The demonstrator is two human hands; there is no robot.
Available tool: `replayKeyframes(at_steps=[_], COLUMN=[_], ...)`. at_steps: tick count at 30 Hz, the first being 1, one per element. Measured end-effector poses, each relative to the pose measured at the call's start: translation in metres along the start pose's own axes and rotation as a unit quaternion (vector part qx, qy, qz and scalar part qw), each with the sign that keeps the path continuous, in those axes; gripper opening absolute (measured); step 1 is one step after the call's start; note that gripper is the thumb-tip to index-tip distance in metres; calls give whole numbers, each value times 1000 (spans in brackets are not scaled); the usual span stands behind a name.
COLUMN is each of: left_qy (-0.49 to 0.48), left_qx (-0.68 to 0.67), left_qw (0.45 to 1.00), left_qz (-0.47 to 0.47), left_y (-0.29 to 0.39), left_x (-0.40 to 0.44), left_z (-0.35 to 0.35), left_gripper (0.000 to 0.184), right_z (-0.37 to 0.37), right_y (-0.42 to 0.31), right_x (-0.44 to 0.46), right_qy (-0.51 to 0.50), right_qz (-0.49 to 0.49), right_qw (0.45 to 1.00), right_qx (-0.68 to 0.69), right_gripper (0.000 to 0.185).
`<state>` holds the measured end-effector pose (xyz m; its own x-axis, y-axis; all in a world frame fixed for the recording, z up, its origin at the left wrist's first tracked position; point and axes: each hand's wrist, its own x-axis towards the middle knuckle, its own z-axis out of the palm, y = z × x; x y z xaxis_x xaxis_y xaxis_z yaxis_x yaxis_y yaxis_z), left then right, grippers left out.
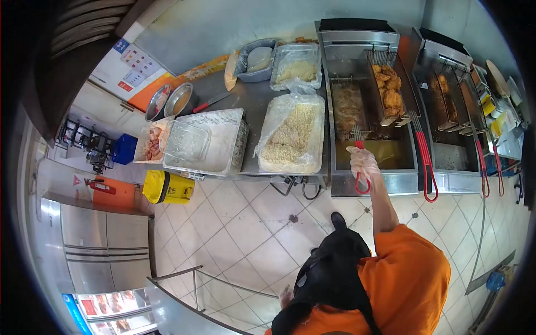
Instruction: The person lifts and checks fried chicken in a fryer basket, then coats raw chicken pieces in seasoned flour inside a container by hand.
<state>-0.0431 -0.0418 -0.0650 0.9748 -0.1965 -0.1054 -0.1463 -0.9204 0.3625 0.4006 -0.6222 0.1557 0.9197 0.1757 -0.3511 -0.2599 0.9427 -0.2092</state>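
- Our right hand (364,162), thinly gloved, is wrapped round one red handle (358,144); its basket (352,134) sits low in frothing oil, on the left side of the nearer fryer (374,186).
- Our left hand (286,296) is low beside the black apron (326,268); we cannot tell how its fingers stand.
- Just right of that basket, one raised basket (391,120) carries browned pieces; beyond, the second fryer (458,183) has two handles jutting out.
- On the steel surface (250,114) we count two metal bowls (191,103), one grey tub (251,77), one clear container (290,85), one crumb tray (290,167), one floury tub (220,144).
- Further left we see one yellow bin (167,187) and one steel fridge (106,240).
- The nearer fryer's two handles reach its front edge; tiled floor (251,223) runs between our surface and a steel stand (178,310).
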Motion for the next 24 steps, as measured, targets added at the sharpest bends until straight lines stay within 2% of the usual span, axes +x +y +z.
replayKeyframes(at_steps=[1, 2, 3, 4, 5, 8, 11, 14, 17, 20, 21, 22, 24], left_qy=[-8, -12, -59, -97, -117, -123, -122, -121, -118, -115, -115, -114, -117], left_qx=[-8, -11, -81, -173, -255, -321, -339, -352, -374, -387, -390, -395, -401], left_qw=[1000, 1000, 987, 947, 878, 798, 776, 763, 746, 740, 739, 735, 731], left_qz=[-14, -24, -128, -253, -388, -496, -518, -528, -539, -537, -537, -539, -539], left_y=[-1, -2, 0, 2, 3, 0, -2, -3, -8, -8, -9, -13, -17], left_x=[5, 9, 16, 21, 27, 44, 56, 62, 63, 57, 53, 51, 43], left_z=[-1, -1, -3, -5, -8, -10, -13, -14, -11, -12, -14, -15, -16], left_gripper=[32, 32, 32, 33, 33, 34, 36, 37, 37, 38, 38, 38, 39], right_z=[3, 7, 27, 47, 68, 91, 108, 130, 131, 139, 146, 154, 171], right_y=[0, 2, 5, 9, 10, 9, 14, 17, 9, -5, -12, -13, -22], right_x=[-3, -9, -21, -35, -48, -72, -84, -97, -100, -87, -87, -81, -85], right_qy=[16, 16, 16, 19, 55, 61, 26, 55, -21, -96, -81, -20, -38], right_qz=[-21, -26, -30, -32, -59, -61, -60, -90, -59, -75, -104, -182, -110], right_qw=[996, 997, 999, 999, 992, 990, 995, 981, 993, 984, 978, 964, 990], right_qx=[-90, -64, -39, -13, -97, -108, -74, -163, -100, -130, -160, -195, -79], right_gripper=[27, 23, 19, 15, 14, 15, 15, 17, 21, 21, 31, 31, 35])
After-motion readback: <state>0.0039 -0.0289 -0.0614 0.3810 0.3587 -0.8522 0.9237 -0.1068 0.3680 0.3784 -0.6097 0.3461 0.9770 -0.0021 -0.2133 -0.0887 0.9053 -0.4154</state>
